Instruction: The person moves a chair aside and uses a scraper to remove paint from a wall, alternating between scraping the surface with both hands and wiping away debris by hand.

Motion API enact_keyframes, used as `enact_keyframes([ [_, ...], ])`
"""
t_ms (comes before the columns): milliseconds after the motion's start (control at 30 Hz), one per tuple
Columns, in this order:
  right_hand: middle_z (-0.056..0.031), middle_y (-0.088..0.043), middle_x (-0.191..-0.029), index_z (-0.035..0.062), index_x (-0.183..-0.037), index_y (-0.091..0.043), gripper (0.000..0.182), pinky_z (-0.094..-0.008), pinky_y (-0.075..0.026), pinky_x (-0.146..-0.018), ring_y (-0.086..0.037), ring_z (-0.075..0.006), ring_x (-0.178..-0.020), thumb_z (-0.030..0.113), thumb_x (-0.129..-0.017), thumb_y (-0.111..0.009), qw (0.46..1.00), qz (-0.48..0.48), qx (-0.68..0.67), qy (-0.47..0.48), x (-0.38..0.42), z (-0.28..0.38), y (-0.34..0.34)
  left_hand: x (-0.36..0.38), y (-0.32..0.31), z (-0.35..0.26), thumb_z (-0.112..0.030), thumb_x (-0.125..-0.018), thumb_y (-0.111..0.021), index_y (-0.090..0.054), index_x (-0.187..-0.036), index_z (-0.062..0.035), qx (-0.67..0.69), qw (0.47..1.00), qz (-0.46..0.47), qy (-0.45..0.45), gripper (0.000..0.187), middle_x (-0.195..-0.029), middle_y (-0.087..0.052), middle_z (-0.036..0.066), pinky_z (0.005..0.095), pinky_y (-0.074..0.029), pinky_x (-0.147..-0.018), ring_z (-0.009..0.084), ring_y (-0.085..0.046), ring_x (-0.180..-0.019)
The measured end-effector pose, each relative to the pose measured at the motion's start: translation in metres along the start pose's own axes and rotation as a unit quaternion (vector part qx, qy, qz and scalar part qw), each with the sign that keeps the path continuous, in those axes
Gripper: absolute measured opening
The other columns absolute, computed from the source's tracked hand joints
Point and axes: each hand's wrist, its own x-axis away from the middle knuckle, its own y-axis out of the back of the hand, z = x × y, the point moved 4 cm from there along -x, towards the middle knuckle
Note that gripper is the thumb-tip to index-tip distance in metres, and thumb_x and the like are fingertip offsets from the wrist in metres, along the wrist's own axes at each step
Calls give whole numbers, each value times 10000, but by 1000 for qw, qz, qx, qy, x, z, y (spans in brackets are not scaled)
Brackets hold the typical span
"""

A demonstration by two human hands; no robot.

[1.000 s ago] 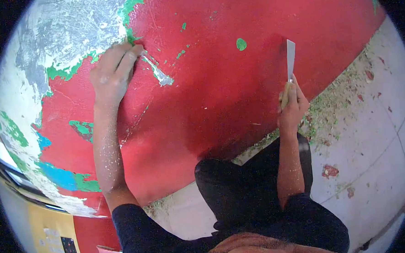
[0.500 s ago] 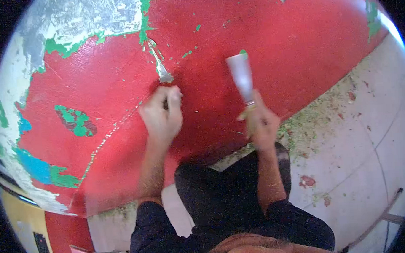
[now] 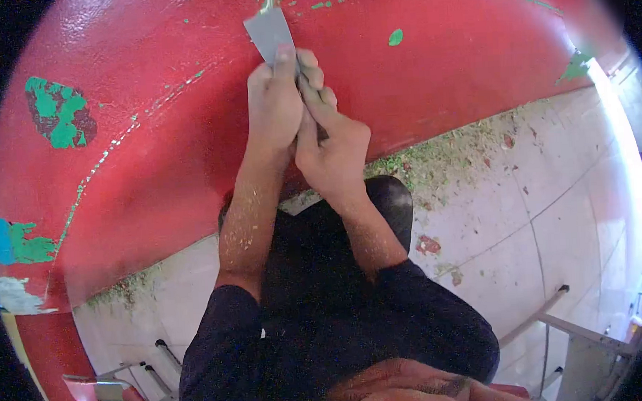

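Observation:
A putty knife [image 3: 268, 30] with a wide flat grey blade points up at the red painted wall [image 3: 172, 128]. Its blade edge is at the lower end of a narrow bare streak in the paint. My left hand [image 3: 274, 105] is closed around the upper part of the tool, its thumb lying on the blade. Just below and to the right, my right hand [image 3: 339, 150] is closed on the handle, which the fingers mostly hide. Both hands touch each other. Pale flecks cling to my forearms.
Green patches [image 3: 61, 112] and a dotted scratched line mark the red surface. Paint scraps and dust [image 3: 442, 161] lie along the wall's foot on the pale tiled floor [image 3: 496, 213]. Metal-framed ladder-like stands are at lower right [image 3: 579, 347] and lower left [image 3: 117, 400].
My right hand has brought the putty knife leftward to the bare streak. My left hand, a loose fist beside that streak before, now grips the tool too. The view has shifted.

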Motion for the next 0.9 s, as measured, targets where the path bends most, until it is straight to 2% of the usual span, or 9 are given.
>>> enact_keyframes([
  [100,-242,-633,-912,5,-1167,-586,333,-266,-496,-680,-619,-88,-792,1,-846,-498,1000,6,-16,-15,-2,-3,-1,-2,-1,2,-286,-985,-363,-520,-819,-23,13,1000,-23,-7,348,-655,-526,61,327,-463,-463,191,-535,-501],
  [200,-241,-635,-880,-3,-1166,-582,329,-272,-495,-657,-619,-93,-759,5,-849,-493,999,33,7,-12,-25,12,5,-9,-16,-30,-285,-986,-357,-523,-819,-18,-6,999,-24,-30,356,-663,-529,61,331,-468,-472,188,-538,-505],
  [333,-228,-634,-796,-3,-1138,-595,308,-287,-483,-609,-607,-99,-692,12,-850,-487,999,21,12,22,-12,13,19,-1,-10,-4,-273,-984,-367,-524,-824,-10,27,999,-28,10,346,-654,-531,57,322,-475,-497,182,-543,-517],
  [467,-222,-634,-766,-25,-1077,-609,264,-276,-470,-599,-586,-106,-653,14,-847,-485,1000,7,20,9,-28,23,18,-13,-29,-40,-251,-976,-378,-530,-796,-2,-52,995,-11,-84,343,-654,-554,70,329,-486,-499,185,-561,-525],
  [600,-180,-561,-629,-30,-998,-615,207,-279,-436,-538,-518,-88,-574,44,-853,-487,997,-39,-63,34,-25,12,5,-1,-16,-18,-220,-965,-406,-556,-804,2,-45,999,-27,8,313,-671,-574,77,310,-502,-519,177,-578,-553],
  [733,-121,-558,-611,-29,-1018,-619,218,-259,-441,-560,-512,-64,-615,41,-857,-490,999,1,18,29,-34,18,6,-20,-12,-37,-270,-962,-437,-578,-773,-31,-161,983,-21,-84,336,-660,-560,50,290,-483,-515,161,-572,-560],
  [767,-88,-579,-631,-11,-1066,-624,252,-255,-445,-572,-515,-66,-643,20,-859,-485,999,15,-37,26,-40,15,5,-21,-15,-42,-258,-961,-435,-575,-804,-29,-150,983,-51,-91,311,-668,-564,51,292,-485,-519,162,-566,-553],
  [867,-70,-544,-606,14,-1101,-623,280,-258,-431,-549,-507,-70,-623,3,-860,-480,997,5,-76,16,-11,13,13,-1,-1,-8,-242,-958,-432,-570,-841,-26,-18,998,-52,31,282,-675,-568,49,298,-488,-521,165,-568,-565],
  [900,-61,-531,-580,6,-1093,-620,263,-271,-411,-517,-491,-66,-582,18,-869,-485,990,-26,-140,0,-9,11,2,1,4,-9,-231,-952,-435,-564,-873,-22,-72,995,-64,18,258,-678,-568,47,302,-488,-531,169,-573,-587],
])
